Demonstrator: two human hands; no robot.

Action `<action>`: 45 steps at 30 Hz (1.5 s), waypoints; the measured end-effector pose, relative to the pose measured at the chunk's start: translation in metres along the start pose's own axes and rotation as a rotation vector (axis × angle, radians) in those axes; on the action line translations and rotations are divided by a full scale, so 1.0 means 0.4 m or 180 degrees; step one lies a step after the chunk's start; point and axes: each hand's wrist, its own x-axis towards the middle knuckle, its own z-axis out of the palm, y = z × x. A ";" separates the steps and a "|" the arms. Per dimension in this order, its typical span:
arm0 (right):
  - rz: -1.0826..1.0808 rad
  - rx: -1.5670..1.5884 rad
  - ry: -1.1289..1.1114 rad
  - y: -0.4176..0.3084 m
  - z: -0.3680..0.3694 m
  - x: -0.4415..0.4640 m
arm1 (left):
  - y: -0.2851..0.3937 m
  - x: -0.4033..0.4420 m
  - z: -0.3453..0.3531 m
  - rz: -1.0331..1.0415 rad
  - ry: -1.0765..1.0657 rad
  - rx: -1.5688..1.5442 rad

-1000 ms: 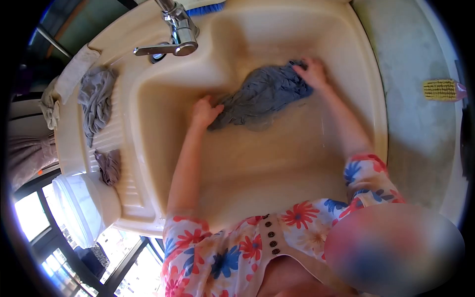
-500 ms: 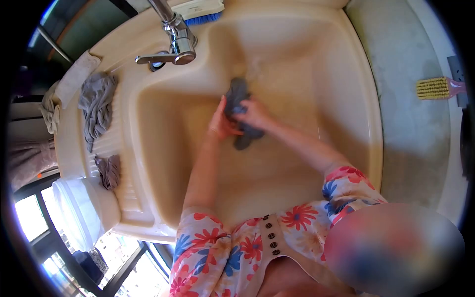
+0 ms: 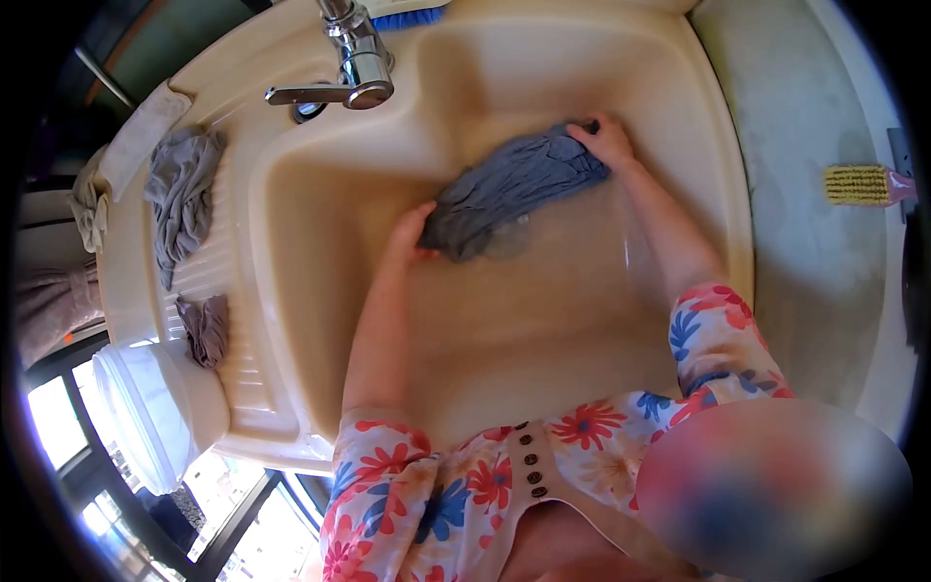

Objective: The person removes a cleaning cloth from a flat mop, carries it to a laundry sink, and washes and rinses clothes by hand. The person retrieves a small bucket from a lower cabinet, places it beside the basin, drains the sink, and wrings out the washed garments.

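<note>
A wet blue-grey cloth (image 3: 514, 186) is stretched slantwise low in the beige sink (image 3: 553, 335), wrinkled along its length. Its lower left end is gripped by my left hand (image 3: 415, 233), fingers closed round the edge. At the upper right end my right hand (image 3: 608, 144) pinches the fabric between thumb and fingers. Some fingers of both hands are hidden by the cloth. A little water lies under and beside it on the sink floor.
A chrome tap (image 3: 361, 70) stands at the back left. On the ribbed drainboard lie a grey cloth (image 3: 184, 199) and a brownish cloth (image 3: 204, 330), beside a white bucket (image 3: 165, 412). A yellow-bristled brush (image 3: 858, 184) is at the right, a blue-bristled brush (image 3: 409, 18) behind the sink.
The cloth was bunched up between both hands; now it is spread out lengthwise. My right hand has moved up and right, my left hand slightly left.
</note>
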 end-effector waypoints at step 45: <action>0.0124 0.0469 -0.0709 -0.355 0.131 -0.237 | -0.040 0.133 0.125 0.0423 -0.0453 -0.2130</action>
